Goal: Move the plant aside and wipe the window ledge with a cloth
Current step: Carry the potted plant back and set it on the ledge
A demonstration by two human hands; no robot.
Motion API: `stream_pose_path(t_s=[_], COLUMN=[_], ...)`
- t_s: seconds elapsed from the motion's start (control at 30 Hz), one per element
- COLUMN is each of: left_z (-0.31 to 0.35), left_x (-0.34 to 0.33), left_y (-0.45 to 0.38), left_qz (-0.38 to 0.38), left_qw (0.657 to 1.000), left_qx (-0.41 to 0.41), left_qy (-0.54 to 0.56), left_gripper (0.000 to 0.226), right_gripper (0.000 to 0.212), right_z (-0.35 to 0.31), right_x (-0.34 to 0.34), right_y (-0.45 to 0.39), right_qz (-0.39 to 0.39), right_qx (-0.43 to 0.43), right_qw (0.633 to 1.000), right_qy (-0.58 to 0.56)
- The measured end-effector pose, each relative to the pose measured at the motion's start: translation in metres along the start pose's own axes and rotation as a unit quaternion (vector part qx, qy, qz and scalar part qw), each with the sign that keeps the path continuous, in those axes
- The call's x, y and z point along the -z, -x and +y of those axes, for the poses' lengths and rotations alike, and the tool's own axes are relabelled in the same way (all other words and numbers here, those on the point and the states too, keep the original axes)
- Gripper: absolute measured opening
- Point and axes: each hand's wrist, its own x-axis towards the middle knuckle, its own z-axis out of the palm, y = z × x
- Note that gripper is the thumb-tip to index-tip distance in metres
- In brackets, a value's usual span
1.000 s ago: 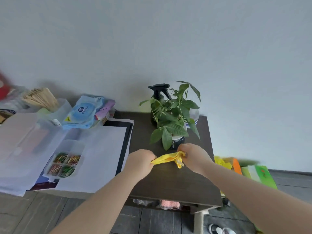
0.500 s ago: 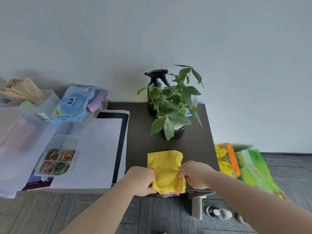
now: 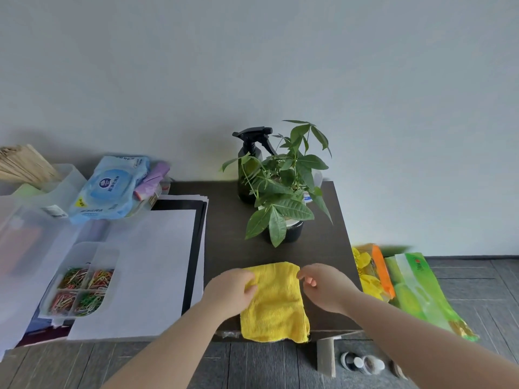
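A yellow cloth (image 3: 276, 303) lies spread flat on the dark brown ledge (image 3: 227, 237), its near edge hanging over the front. My left hand (image 3: 231, 290) pinches the cloth's upper left edge. My right hand (image 3: 323, 287) pinches its upper right corner. A small green plant (image 3: 283, 186) in a black pot (image 3: 292, 233) stands upright behind the cloth, apart from both hands.
A dark spray bottle (image 3: 250, 164) stands behind the plant by the wall. White papers (image 3: 146, 265), a tray of paper clips (image 3: 81, 282) and a blue wipes pack (image 3: 112, 186) lie to the left. Green and orange packets (image 3: 415, 287) sit on the floor at right.
The cloth was bunched between my hands a second ago; it is now unfolded and laid flat on the ledge. Both hands have shifted up to its far corners.
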Motion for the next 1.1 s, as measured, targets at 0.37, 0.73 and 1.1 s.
stream_pose_path(t_s=[0.37, 0.73, 1.1], left_z=[0.001, 0.031, 0.096], left_x=[0.034, 0.051, 0.075], left_y=[-0.052, -0.08, -0.056], left_qz=[0.035, 0.033, 0.05], left_qw=[0.984, 0.958, 0.964], left_qx=[0.06, 0.05, 0.033], left_qy=[0.167, 0.281, 0.259], left_gripper=[0.076, 0.038, 0.031], right_gripper=[0.063, 0.056, 0.034], right_z=[0.017, -0.014, 0.006], right_x=[0.034, 0.045, 0.079], right_y=[-0.041, -0.066, -0.003], right_qz=[0.112, 0.106, 0.178], right_qx=[-0.109, -0.066, -0.068], right_qw=[0.973, 0.928, 0.91], right_qy=[-0.168, -0.351, -0.368])
